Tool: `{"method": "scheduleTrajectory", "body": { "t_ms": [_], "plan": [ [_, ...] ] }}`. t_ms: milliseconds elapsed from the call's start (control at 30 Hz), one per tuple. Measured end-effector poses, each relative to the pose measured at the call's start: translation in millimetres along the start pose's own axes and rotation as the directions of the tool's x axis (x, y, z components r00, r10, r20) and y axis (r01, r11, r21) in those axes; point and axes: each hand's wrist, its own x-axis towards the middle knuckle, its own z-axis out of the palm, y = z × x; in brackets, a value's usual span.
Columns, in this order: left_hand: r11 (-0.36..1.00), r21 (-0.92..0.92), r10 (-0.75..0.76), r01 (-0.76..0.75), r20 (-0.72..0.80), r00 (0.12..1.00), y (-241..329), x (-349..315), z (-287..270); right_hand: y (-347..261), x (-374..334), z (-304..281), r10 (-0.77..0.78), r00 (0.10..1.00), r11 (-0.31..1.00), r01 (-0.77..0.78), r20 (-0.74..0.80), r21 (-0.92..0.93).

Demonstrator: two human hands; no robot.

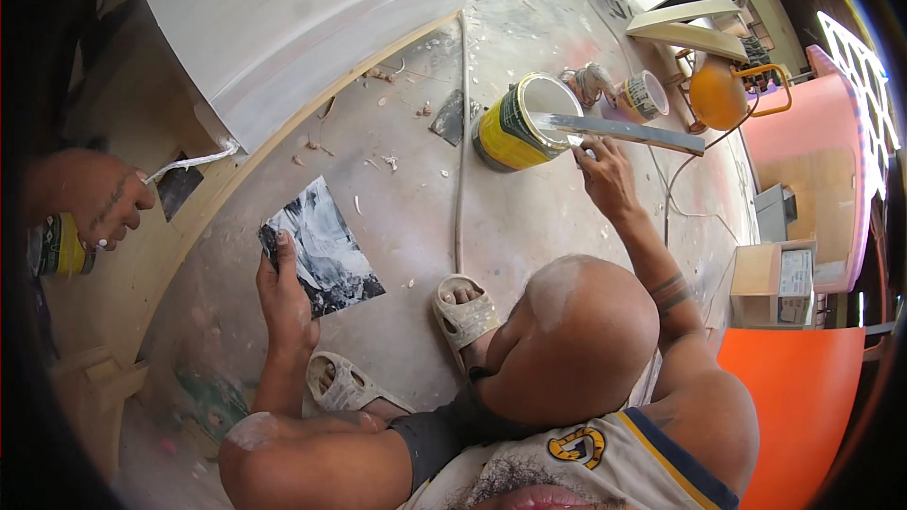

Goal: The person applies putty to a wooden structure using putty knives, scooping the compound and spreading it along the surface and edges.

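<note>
Square sheet (pixel 326 250): black, white-streaked. Bucket (pixel 510 137): yellow, dark-banded. Small tub (pixel 641 99): seemingly whitish, purplish.

From my end, the white paste (pixel 318 219) looks rough, the long strip (pixel 633 131) smooth metal, the edging (pixel 321 95) matt wood.

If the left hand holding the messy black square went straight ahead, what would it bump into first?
Probably the wooden edge below the white panel, though depth is hard to judge.
</note>
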Motion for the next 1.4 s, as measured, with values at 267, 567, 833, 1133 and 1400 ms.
{"method": "scheduleTrajectory", "body": {
  "t_ms": [267,567,833,1133,1400],
  "plan": [
    [0.987,-0.117,-0.117,0.112,-0.033,0.993,-8.4,5.7,-13.5,-35.9,-5.6,-28.4,0.126,0.992,0.956,-0.114,-0.025,0.271],
    [0.995,-0.029,0.094,-0.099,-0.13,0.987,-49.0,21.6,0.5,-207.5,72.0,-22.2,-0.108,0.924,0.567,0.36,-0.366,0.741],
    [0.953,-0.273,0.168,-0.133,0.11,0.98,-52.6,10.4,12.9,-299.3,90.0,-9.0,-0.162,0.955,0.486,0.295,-0.247,0.823],
    [0.976,-0.068,0.218,-0.208,0.226,0.949,-57.3,10.6,-4.3,-306.3,71.3,-7.1,-0.222,0.951,0.369,0.287,-0.216,0.884],
    [0.973,-0.134,0.213,-0.187,0.221,0.952,-59.6,3.1,4.1,-314.9,71.7,-7.2,-0.107,0.954,0.342,0.3,-0.28,0.891]
  ]
}}
